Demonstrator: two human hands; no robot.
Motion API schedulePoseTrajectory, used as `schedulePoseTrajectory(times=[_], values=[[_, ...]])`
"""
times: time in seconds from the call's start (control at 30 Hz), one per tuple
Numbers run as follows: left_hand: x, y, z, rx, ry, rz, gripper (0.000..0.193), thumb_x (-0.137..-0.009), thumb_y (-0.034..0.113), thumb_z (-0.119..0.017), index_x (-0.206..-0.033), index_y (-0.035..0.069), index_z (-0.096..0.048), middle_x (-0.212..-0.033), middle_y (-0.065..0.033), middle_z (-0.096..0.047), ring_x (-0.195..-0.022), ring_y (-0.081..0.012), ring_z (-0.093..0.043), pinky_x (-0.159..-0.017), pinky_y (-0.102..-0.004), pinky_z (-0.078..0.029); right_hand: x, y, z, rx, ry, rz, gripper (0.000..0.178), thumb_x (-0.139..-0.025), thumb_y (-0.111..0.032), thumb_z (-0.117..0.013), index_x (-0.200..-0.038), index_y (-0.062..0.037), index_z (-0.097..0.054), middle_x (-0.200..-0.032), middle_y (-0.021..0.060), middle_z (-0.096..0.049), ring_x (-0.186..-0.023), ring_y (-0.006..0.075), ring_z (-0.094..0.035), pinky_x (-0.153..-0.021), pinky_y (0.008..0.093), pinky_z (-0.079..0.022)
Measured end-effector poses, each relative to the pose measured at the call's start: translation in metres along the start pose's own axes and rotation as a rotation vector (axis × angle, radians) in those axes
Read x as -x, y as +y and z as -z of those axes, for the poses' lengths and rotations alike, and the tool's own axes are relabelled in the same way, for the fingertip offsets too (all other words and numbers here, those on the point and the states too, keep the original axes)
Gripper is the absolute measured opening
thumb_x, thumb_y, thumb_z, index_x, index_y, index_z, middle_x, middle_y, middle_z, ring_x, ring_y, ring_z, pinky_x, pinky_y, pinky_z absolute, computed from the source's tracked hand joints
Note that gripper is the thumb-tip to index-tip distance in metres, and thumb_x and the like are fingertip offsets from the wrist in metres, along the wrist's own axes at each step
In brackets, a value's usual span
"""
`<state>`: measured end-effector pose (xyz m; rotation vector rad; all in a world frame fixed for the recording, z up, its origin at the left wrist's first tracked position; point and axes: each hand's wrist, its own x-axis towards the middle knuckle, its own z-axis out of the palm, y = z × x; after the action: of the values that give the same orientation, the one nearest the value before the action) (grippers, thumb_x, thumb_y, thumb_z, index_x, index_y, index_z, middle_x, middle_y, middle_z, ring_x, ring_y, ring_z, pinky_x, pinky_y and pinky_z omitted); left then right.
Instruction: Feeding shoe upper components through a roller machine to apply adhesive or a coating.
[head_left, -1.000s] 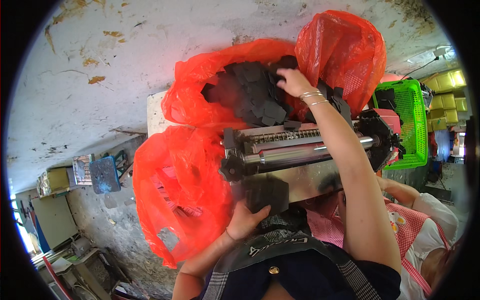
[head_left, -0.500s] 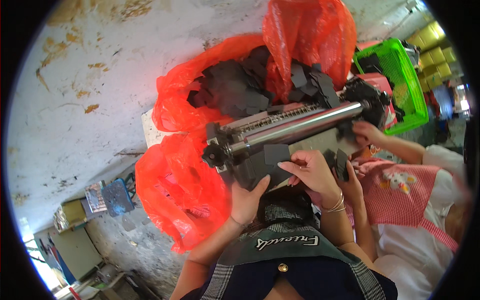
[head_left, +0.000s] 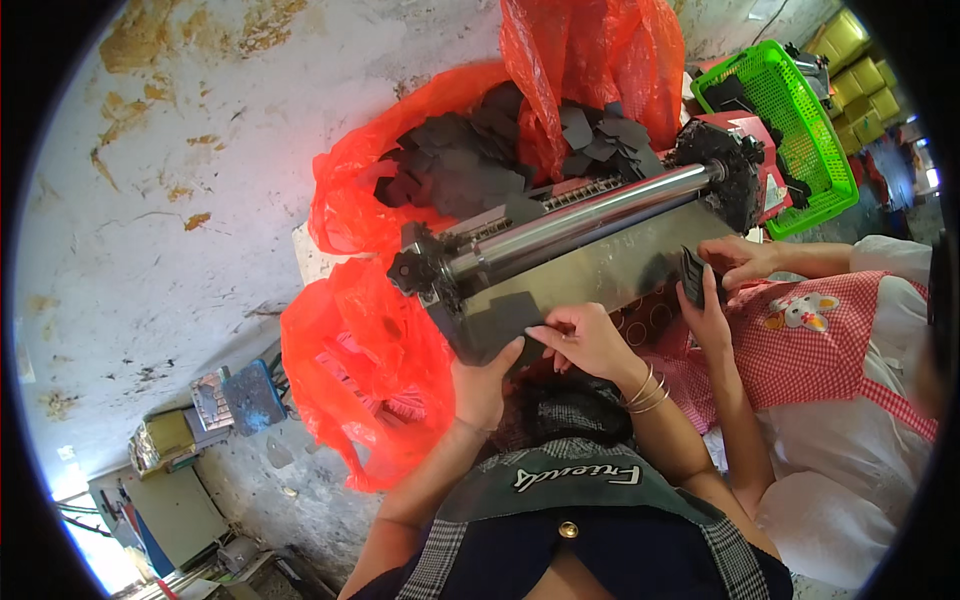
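My left hand point(head_left: 482, 388) is closed round the near edge of some dark flat pieces point(head_left: 478, 338) at the left end of a metal feed plate point(head_left: 590, 262). My right hand point(head_left: 592, 345) pinches with its fingertips at the edge of a dark flat piece point(head_left: 513, 314), right beside my left thumb. Its other fingers are curled. Just beyond the plate runs the shiny roller point(head_left: 590, 222) of a machine, with a black knob point(head_left: 408, 272) at its left end. How many pieces my left hand holds is hidden.
A co-worker at the right holds a dark stack point(head_left: 692, 278) in one hand point(head_left: 712, 315); the other hand point(head_left: 740, 260) is by the plate. Behind the machine, a red plastic bag point(head_left: 345, 200) holds many dark pieces point(head_left: 455, 160). Another red bag point(head_left: 345, 330) and a green basket point(head_left: 840, 175) flank it.
My right hand has moved left and slightly down with the dark piece, closer to my left thumb. The co-worker's far hand has drawn back from the plate. The whole view has shifted slightly.
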<state>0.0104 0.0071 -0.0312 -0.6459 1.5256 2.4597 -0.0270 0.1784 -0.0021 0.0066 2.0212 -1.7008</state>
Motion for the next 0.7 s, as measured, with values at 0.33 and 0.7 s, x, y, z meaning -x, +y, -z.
schedulePoseTrajectory(times=[0.33, 0.7], values=[[0.002, -0.001, -0.006, -0.012, 0.039, 0.047, 0.025, -0.082, 0.008, -0.070, -0.105, 0.005, -0.061, -0.093, -0.0043, -0.066, -0.074, -0.0155, -0.065, -0.059, -0.0301, -0.056, -0.012, 0.001, 0.003, 0.009, 0.088, 0.075, 0.027, -0.089, -0.018, -0.063, -0.076, 0.0055, -0.061, -0.060, 0.0075, -0.062, -0.047, 0.0118, -0.061, -0.043, 0.0223, -0.047], [0.004, 0.000, 0.002, 0.067, -0.075, 0.115, 0.023, -0.087, 0.007, -0.064, -0.109, 0.006, -0.059, -0.098, -0.0060, -0.066, -0.076, -0.0183, -0.066, -0.056, -0.0268, -0.051, -0.025, 0.008, 0.003, 0.083, 0.264, 0.103, 0.028, -0.091, -0.018, -0.061, -0.076, 0.0055, -0.060, -0.060, 0.0078, -0.062, -0.046, 0.0113, -0.059, -0.040, 0.0228, -0.048]])
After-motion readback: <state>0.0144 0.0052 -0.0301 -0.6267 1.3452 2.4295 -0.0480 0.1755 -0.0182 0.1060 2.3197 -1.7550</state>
